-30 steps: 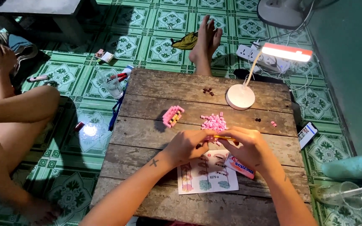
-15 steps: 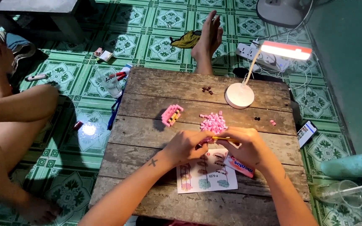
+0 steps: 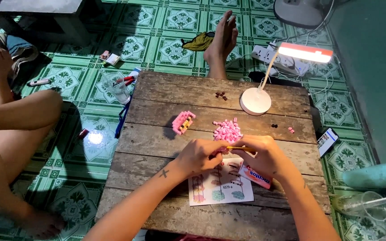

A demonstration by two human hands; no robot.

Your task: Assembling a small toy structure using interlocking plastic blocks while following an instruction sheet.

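Green patterned floor tiles surround weathered plank table under hands.

Lamp behind bricks (on table).

Can't really make out what the left hand and right hand are pinching between them — just a thin yellow-orange stick pokes out, and the fingertips cover whatever's underneath. The hands also hide the near edge of the heap of small pink bricks and the top of the white printed instruction sheet, whose drawings are too small to read anyway. The tiny dark bits near the far edge of the rough wooden plank table — no idea what they are. The grey fan base is cut off at the top, and the teal metal flask runs off the right edge.
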